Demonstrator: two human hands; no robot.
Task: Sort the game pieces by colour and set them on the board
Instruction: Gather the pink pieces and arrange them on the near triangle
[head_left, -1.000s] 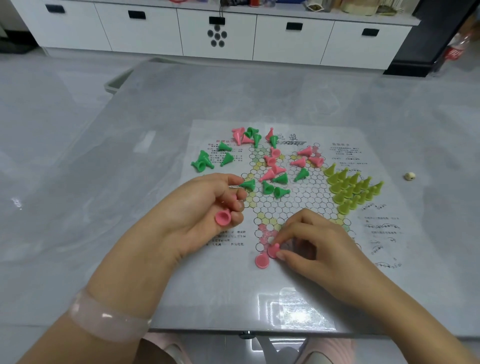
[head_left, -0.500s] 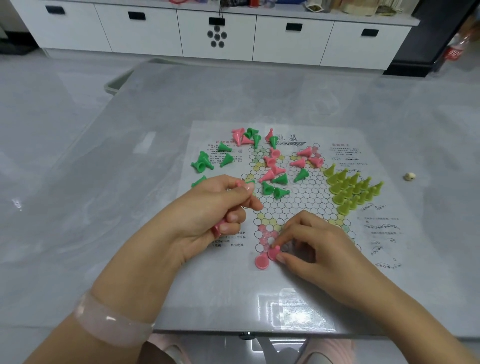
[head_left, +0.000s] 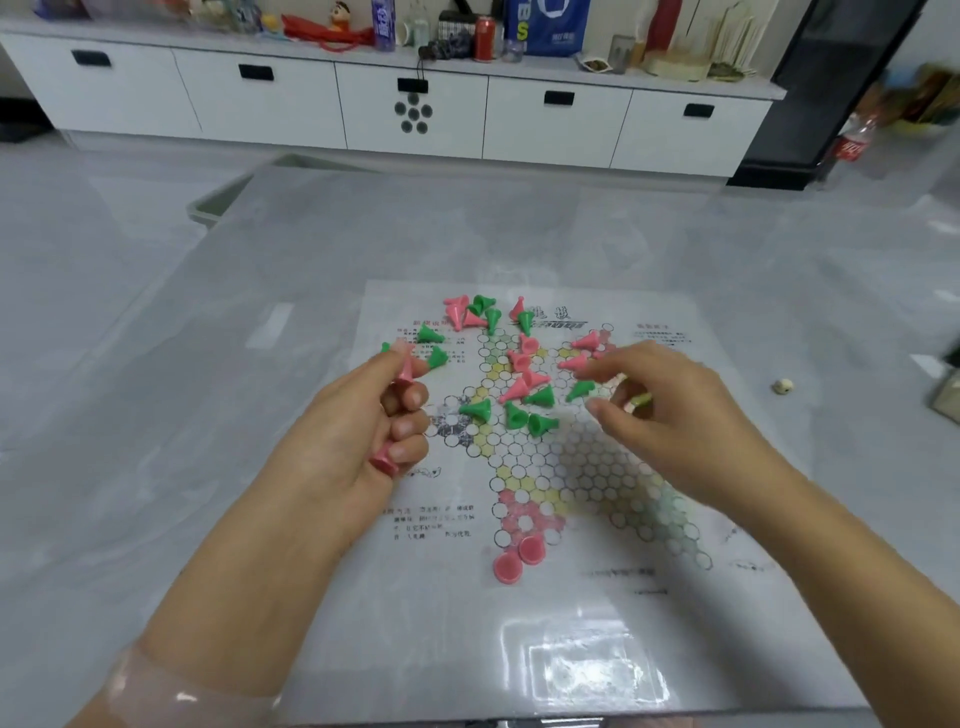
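Observation:
A paper game board (head_left: 597, 587) printed with hexagon cells lies on the grey table. Pink cone pieces (head_left: 519, 387) and green cone pieces (head_left: 537, 422) lie mixed over its far half. Two pink pieces (head_left: 519, 557) stand upright at the board's near pink corner. My left hand (head_left: 358, 441) is shut on pink pieces (head_left: 404, 371), one between thumb and forefinger and another under the lower fingers. My right hand (head_left: 670, 410) hovers over the board's right side with fingers spread, blurred, covering most of the yellow-green pieces (head_left: 640, 399).
A small pale bead (head_left: 783, 385) lies on the table to the right of the board. A white drawer cabinet (head_left: 415, 111) with clutter on top lines the far wall. The table's near edge (head_left: 519, 719) is just below my arms.
My right hand has left the two standing pink pieces and moved up and right over the board. My left hand rose toward the far left, still holding pink pieces.

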